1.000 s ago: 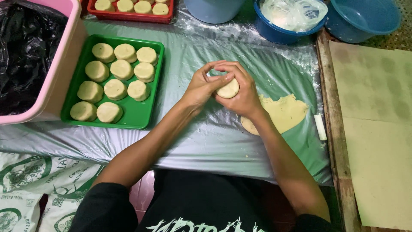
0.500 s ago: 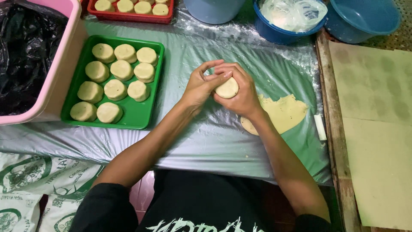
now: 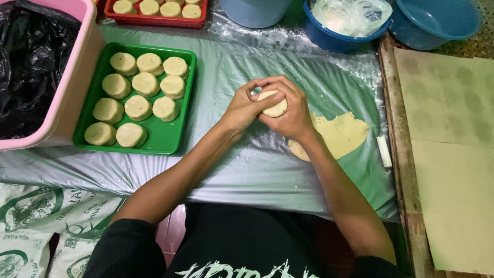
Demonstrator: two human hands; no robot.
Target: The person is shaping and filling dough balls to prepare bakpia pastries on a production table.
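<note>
Both hands, left (image 3: pixel 242 105) and right (image 3: pixel 290 110), stay clasped together around a pale dough disc (image 3: pixel 274 104) above the middle of the plastic-covered table (image 3: pixel 257 170). Little has shifted in the last second: shaping continues, the green tray (image 3: pixel 170 140) unchanged near the left edge.

Printed sacks (image 3: pixel 36 226): white with green emblems and lettering, lying flat, low and far left of left hand (image 3: pixel 242 109), below plastic-covered table edge. Clear plastic bags (image 3: pixel 352 15): crumpled, pale contents, in blue bowl (image 3: pixel 329 37) above and right of right hand (image 3: pixel 290 114). Black plastic bag (image 3: pixel 28 67): glossy, in pink tub (image 3: pixel 77 77), far left of hands.
</note>
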